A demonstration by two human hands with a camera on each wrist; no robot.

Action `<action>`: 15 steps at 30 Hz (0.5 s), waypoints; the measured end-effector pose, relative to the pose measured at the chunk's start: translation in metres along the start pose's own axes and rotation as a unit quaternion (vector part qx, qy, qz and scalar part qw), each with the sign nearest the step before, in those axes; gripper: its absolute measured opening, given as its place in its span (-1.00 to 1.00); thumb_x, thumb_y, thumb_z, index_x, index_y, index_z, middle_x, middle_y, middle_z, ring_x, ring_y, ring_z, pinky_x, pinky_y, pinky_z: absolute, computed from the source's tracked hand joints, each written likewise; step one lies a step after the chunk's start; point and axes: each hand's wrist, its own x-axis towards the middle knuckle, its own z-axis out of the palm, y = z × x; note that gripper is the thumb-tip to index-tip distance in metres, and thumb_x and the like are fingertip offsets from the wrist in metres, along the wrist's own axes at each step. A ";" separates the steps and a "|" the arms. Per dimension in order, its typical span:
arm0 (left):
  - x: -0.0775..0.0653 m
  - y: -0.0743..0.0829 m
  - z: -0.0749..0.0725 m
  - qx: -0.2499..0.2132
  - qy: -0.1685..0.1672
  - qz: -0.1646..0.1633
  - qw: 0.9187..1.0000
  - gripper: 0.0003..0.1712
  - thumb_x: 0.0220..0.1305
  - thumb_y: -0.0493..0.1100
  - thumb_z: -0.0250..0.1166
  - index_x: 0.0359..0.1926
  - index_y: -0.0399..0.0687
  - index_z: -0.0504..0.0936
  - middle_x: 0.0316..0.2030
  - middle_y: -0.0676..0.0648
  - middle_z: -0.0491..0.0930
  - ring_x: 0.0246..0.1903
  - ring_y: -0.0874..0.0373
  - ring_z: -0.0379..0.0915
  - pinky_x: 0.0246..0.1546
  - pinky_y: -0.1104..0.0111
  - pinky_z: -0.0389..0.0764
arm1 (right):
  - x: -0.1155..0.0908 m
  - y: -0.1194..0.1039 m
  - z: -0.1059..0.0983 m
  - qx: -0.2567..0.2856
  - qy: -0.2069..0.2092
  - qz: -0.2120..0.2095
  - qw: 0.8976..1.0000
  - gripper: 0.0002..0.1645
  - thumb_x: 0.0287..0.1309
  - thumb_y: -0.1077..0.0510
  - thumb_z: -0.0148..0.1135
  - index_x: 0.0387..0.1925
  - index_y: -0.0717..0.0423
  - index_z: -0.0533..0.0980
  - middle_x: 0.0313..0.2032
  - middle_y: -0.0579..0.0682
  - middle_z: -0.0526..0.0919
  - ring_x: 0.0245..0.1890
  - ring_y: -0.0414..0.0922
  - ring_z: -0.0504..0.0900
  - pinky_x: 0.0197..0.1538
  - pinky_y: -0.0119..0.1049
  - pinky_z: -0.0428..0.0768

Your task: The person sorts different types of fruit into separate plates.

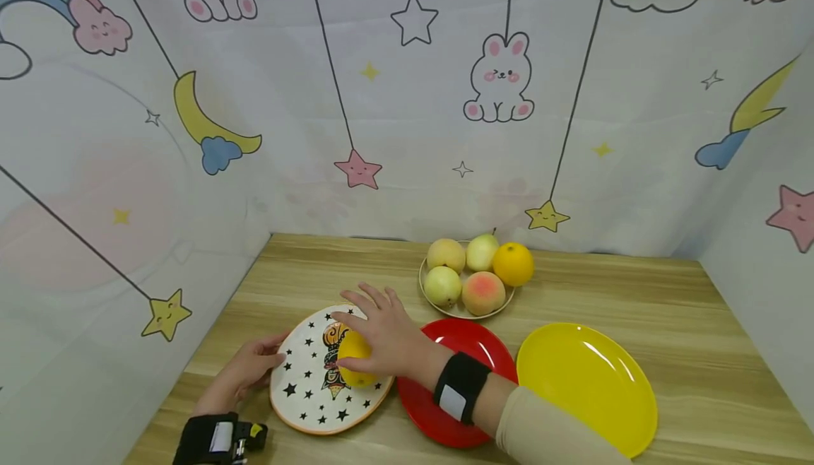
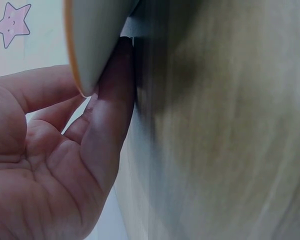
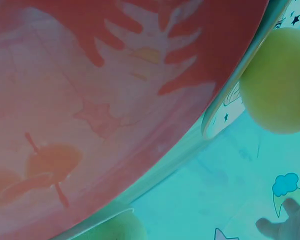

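A white plate [image 1: 305, 401] with black stars, a cartoon figure and an orange rim stands at the left. My left hand [image 1: 251, 362] grips its left edge, thumb on top and fingers underneath, as the left wrist view shows the plate's rim [image 2: 75, 60] between them. An orange [image 1: 357, 359] sits on the plate, right of its middle. Over it my right hand [image 1: 391, 341] is spread, fingers stretched apart and thumb overlapping the fruit. In the right wrist view, the fingertips [image 3: 285, 225] show apart from the orange [image 3: 280, 80].
A red plate [image 1: 445, 422] lies under my right forearm, with a yellow plate [image 1: 585, 387] to its right. Behind them, a small dish [image 1: 467, 315] holds peaches, pears and another orange [image 1: 514, 264]. Printed fabric walls [image 1: 407, 133] enclose the wooden table [image 1: 687, 324].
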 end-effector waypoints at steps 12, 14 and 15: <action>0.001 -0.001 0.000 0.005 0.006 -0.002 1.000 -0.40 0.28 -0.40 0.09 0.35 -0.28 0.24 0.07 -0.39 0.47 -0.29 0.14 0.56 -0.35 0.25 0.64 | -0.004 0.024 -0.011 -0.047 0.018 0.074 0.996 -0.10 0.09 -0.57 -0.19 0.40 -0.32 0.15 0.47 -0.06 -0.02 0.47 0.04 -0.13 0.36 0.29 -0.11; 0.000 -0.001 0.000 0.004 0.005 -0.004 1.000 -0.40 0.28 -0.39 0.10 0.35 -0.28 0.24 0.08 -0.39 0.47 -0.28 0.14 0.56 -0.34 0.25 0.64 | -0.005 0.028 -0.012 -0.056 0.013 0.083 0.995 -0.12 0.14 -0.56 -0.29 0.42 -0.33 0.09 0.48 -0.07 -0.05 0.48 0.02 -0.14 0.38 0.25 -0.18; 0.000 -0.001 0.000 0.003 0.004 -0.005 1.000 -0.40 0.28 -0.39 0.10 0.35 -0.28 0.24 0.08 -0.39 0.47 -0.28 0.14 0.56 -0.34 0.24 0.64 | -0.007 0.030 -0.013 -0.054 0.011 0.089 0.995 -0.13 0.16 -0.55 -0.31 0.43 -0.33 0.07 0.48 -0.08 -0.06 0.48 0.02 -0.16 0.39 0.24 -0.22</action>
